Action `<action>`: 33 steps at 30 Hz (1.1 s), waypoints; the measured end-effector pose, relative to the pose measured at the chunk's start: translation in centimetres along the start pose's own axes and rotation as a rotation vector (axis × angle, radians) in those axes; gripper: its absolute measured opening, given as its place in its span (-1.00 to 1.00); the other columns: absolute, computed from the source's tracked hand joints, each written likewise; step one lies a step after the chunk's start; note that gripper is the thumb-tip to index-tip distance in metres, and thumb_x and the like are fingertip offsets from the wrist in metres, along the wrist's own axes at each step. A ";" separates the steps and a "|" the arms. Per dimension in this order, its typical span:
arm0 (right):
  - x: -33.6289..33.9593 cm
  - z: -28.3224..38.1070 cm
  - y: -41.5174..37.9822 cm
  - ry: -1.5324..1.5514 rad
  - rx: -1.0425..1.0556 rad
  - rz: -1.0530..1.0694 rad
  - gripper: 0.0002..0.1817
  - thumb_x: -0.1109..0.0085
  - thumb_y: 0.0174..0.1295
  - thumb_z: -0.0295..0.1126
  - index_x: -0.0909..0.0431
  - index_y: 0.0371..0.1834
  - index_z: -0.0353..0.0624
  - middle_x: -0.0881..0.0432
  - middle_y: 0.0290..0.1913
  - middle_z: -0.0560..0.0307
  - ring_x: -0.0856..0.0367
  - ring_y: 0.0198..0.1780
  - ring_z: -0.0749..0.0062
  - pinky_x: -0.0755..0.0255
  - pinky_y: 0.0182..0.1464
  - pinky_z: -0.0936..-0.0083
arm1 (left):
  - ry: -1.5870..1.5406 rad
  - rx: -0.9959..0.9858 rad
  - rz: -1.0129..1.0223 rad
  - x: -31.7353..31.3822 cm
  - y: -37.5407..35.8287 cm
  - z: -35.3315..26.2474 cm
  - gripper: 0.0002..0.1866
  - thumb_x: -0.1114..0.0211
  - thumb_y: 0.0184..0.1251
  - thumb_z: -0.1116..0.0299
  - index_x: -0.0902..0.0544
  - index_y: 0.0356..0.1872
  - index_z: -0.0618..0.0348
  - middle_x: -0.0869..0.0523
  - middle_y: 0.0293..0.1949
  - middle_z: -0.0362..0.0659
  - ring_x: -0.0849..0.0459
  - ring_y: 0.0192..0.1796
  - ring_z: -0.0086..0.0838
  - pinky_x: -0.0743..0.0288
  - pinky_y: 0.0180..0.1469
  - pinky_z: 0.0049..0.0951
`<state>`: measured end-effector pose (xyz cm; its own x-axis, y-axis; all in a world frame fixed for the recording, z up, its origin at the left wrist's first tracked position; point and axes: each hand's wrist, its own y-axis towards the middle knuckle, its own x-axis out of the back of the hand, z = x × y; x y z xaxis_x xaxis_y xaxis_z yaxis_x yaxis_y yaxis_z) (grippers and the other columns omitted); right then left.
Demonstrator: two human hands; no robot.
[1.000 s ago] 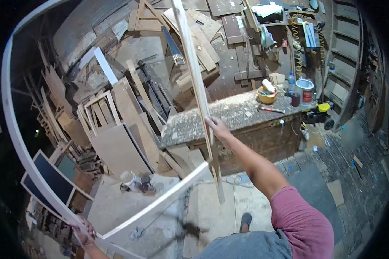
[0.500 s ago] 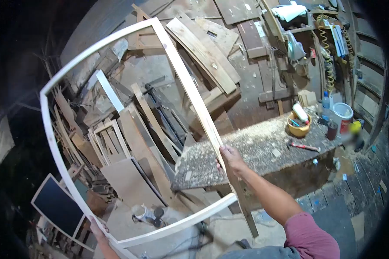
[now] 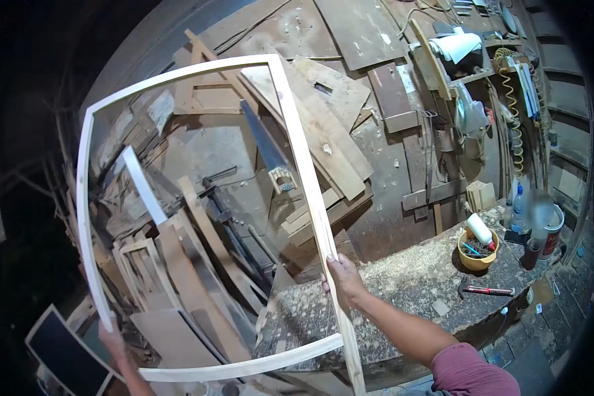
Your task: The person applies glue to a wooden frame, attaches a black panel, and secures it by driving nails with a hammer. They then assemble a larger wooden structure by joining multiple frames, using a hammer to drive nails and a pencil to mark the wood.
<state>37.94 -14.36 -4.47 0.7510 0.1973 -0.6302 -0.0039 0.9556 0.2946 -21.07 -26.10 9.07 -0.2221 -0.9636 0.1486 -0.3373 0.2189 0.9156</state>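
Both my hands hold a large pale wooden frame (image 3: 301,155) upright in front of me, its middle see-through to the workshop behind. My right hand (image 3: 345,280) is closed around the right side piece, low down. That side piece runs on past the bottom rail (image 3: 257,364). At the lower left, my left hand (image 3: 114,340) grips the left side piece (image 3: 84,198) near the bottom corner. Its fingers are partly hidden and slightly blurred. Through the opening, a handsaw (image 3: 263,138) with a wooden handle shows against the wall side.
A workbench (image 3: 402,290) strewn with shavings stands to the right. On it are a hammer (image 3: 487,290), a yellow bowl (image 3: 475,261) with a white bottle (image 3: 480,229), and a water bottle (image 3: 519,214). Boards (image 3: 336,155) lean behind; a dark panel (image 3: 66,353) stands lower left.
My view has shifted, and the frame's top now sits further right and lower in it. The handsaw has come into sight inside the frame. Both hands keep their hold.
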 end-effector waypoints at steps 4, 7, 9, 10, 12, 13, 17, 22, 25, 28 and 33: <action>1.5 -1.4 3.5 0.054 0.047 -0.084 -0.75 -0.02 0.41 -0.10 -0.32 -0.19 -0.03 -0.47 -0.57 0.20 -0.44 -0.68 0.55 -0.36 -0.65 0.61 | 0.134 -0.201 -0.096 -4.5 6.6 -3.9 -0.65 -0.19 0.40 0.12 -0.55 -0.15 0.28 -0.61 -0.46 0.04 -0.58 -0.39 -0.09 -0.43 -0.28 -0.22; 3.8 -3.0 5.6 0.115 0.062 -0.126 -0.74 -0.04 0.41 -0.13 -0.32 -0.16 -0.07 -0.46 -0.58 0.19 -0.44 -0.68 0.53 -0.40 -0.63 0.60 | 0.275 -0.214 -0.050 -5.6 9.5 -10.5 -0.58 -0.14 0.42 0.03 -0.52 -0.11 0.27 -0.61 -0.40 0.17 -0.58 -0.32 0.11 -0.43 -0.26 -0.17; 5.1 -3.1 6.0 0.126 0.059 -0.167 -0.74 -0.07 0.39 -0.15 -0.31 -0.16 -0.08 -0.45 -0.57 0.18 -0.43 -0.68 0.53 -0.41 -0.62 0.60 | 0.331 -0.146 0.014 -6.1 10.7 -15.1 -0.52 -0.09 0.44 -0.03 -0.52 -0.05 0.28 -0.62 -0.32 0.22 -0.59 -0.20 0.15 -0.43 -0.21 -0.14; 5.9 -3.4 6.1 0.124 0.075 -0.188 -0.74 -0.08 0.39 -0.15 -0.32 -0.15 -0.08 -0.45 -0.57 0.18 -0.44 -0.67 0.53 -0.42 -0.62 0.59 | 0.331 -0.228 -0.017 -6.5 10.9 -16.6 -0.51 -0.10 0.44 0.01 -0.51 0.05 0.29 -0.63 -0.23 0.27 -0.59 -0.13 0.17 -0.41 -0.14 -0.09; 8.4 -3.4 6.3 0.141 0.045 -0.199 -0.72 -0.12 0.36 -0.16 -0.32 -0.14 -0.09 -0.46 -0.55 0.19 -0.50 -0.63 0.50 -0.47 -0.58 0.54 | 0.398 -0.260 0.000 -7.1 10.5 -20.8 -0.45 -0.08 0.43 -0.04 -0.48 0.10 0.32 -0.63 -0.19 0.29 -0.59 -0.11 0.18 -0.42 -0.11 -0.10; 9.8 -3.6 6.4 0.144 0.036 -0.214 -0.72 -0.12 0.36 -0.16 -0.32 -0.14 -0.09 -0.46 -0.55 0.19 -0.50 -0.63 0.50 -0.47 -0.58 0.54 | 0.418 -0.293 -0.009 -7.6 10.7 -21.9 -0.43 -0.07 0.43 -0.06 -0.48 0.11 0.33 -0.63 -0.19 0.29 -0.60 -0.11 0.16 -0.42 -0.11 -0.11; 18.0 -5.9 7.4 -0.062 0.014 -0.320 -0.65 -0.16 0.32 -0.12 -0.38 -0.09 -0.16 -0.52 -0.46 0.15 -0.60 -0.49 0.39 -0.54 -0.43 0.46 | 0.433 -0.462 -0.051 -10.4 10.1 -26.3 -0.43 -0.11 0.43 -0.03 -0.47 0.14 0.34 -0.65 -0.13 0.20 -0.63 -0.15 -0.10 -0.43 -0.04 -0.26; 28.4 -8.1 5.9 -0.412 -0.079 -0.459 -0.55 -0.22 0.24 -0.16 -0.46 -0.05 -0.37 -0.63 -0.22 -0.02 -0.61 -0.16 0.24 -0.48 -0.09 0.35 | 0.322 -0.596 0.203 -14.9 4.5 -35.3 -0.58 -0.17 0.39 0.10 -0.51 0.04 0.25 -0.62 -0.23 0.14 -0.58 -0.25 -0.12 -0.45 -0.11 -0.30; 33.8 -8.3 4.0 -0.312 -0.328 -0.448 -0.53 -0.24 0.22 -0.16 -0.47 -0.05 -0.40 -0.66 -0.20 -0.06 -0.64 -0.19 0.24 -0.50 -0.14 0.36 | 0.210 -0.615 0.358 -19.1 0.2 -38.6 -0.72 -0.22 0.33 0.25 -0.51 -0.07 0.20 -0.56 -0.35 0.06 -0.52 -0.36 -0.15 -0.46 -0.21 -0.37; 36.8 -7.8 2.8 -0.259 -0.524 -0.459 -0.64 -0.22 0.22 -0.21 -0.52 -0.12 -0.32 -0.65 -0.28 0.04 -0.64 -0.29 0.35 -0.58 -0.25 0.40 | 0.121 -0.643 0.391 -22.2 -3.3 -40.2 -0.77 -0.30 0.25 0.35 -0.55 -0.16 0.23 -0.56 -0.40 0.09 -0.57 -0.36 -0.03 -0.47 -0.26 -0.32; 41.2 -8.6 1.0 -0.119 -0.747 -0.426 -0.66 -0.19 0.24 -0.17 -0.53 -0.08 -0.19 -0.54 -0.22 0.19 -0.58 -0.23 0.40 -0.63 -0.20 0.39 | 0.287 -0.725 0.444 -25.2 -6.9 -41.6 -0.71 -0.38 0.15 0.33 -0.50 -0.19 0.19 -0.54 -0.43 0.10 -0.57 -0.36 0.06 -0.45 -0.33 -0.23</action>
<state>63.23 -3.39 -36.35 0.8509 -0.1944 -0.4880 -0.1077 0.8447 -0.5242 24.91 -9.74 14.54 0.0754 -0.8357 0.5441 0.4075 0.5238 0.7480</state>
